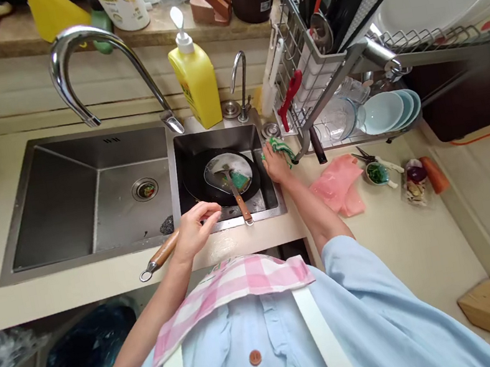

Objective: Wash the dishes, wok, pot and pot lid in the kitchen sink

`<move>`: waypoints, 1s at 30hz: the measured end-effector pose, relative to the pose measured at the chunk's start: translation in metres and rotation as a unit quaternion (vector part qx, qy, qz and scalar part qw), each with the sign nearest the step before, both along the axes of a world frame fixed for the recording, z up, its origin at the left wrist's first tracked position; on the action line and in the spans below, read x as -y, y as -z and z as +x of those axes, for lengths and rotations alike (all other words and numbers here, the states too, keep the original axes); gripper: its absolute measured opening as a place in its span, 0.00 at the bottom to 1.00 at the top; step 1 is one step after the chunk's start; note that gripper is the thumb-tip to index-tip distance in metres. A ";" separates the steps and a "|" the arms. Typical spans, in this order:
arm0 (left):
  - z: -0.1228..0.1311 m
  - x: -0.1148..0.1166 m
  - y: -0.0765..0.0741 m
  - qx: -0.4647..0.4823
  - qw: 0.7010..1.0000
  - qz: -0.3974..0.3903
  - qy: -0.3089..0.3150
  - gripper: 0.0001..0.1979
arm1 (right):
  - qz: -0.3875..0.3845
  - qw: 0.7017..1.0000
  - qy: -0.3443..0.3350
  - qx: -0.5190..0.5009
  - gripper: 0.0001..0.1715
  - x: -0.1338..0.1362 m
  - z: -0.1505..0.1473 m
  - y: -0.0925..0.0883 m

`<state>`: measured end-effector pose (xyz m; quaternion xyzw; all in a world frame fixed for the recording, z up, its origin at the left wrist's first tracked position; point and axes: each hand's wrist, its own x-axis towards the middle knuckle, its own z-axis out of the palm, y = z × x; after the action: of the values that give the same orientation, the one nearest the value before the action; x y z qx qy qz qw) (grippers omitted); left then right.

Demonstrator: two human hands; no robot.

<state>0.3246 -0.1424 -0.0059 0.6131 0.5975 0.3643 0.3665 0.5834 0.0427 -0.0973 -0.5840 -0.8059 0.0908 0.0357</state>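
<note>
My right hand (276,164) grips a green-and-white striped cloth (283,150) at the right rim of the small sink (281,205). Over the front edge of that sink hovers my left hand (196,229), its fingers loosely curved, the thumb slightly apart, nothing visible in them. Beneath the left wrist lies a wooden handle (161,257) with a metal ring, its far end hidden by the hand. A black frying pan (197,179) sits in the small sink, holding a whitish round item (241,162), something green and a wooden-handled utensil (239,202).
A large sink (124,198) lies to the left, under a curved tap (59,71). Behind stands a yellow soap bottle (201,83). A dish rack (333,92) overhangs the right counter, near a pink cloth (340,184), scissors (366,156) and a carrot (434,174).
</note>
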 end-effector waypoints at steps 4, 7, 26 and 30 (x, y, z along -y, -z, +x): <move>-0.011 0.008 -0.005 0.003 0.999 -0.005 -0.046 0.10 | 0.041 0.996 0.084 -0.012 0.30 -0.023 -0.015 0.004; -0.023 0.018 -0.007 0.006 0.996 -0.006 -0.090 0.10 | 0.056 0.993 0.104 -0.015 0.30 -0.042 -0.014 0.006; -0.052 0.040 -0.005 0.018 0.989 -0.023 -0.144 0.10 | 0.103 0.974 0.198 -0.031 0.29 -0.048 0.004 0.025; -0.051 0.037 -0.006 0.017 0.991 -0.017 -0.135 0.09 | 0.099 0.970 0.205 -0.087 0.26 -0.032 0.013 0.023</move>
<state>0.2738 -0.1794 0.0005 0.5140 0.6746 0.4106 0.3348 0.5960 0.0751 -0.1208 -0.7199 -0.6679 0.0520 0.1817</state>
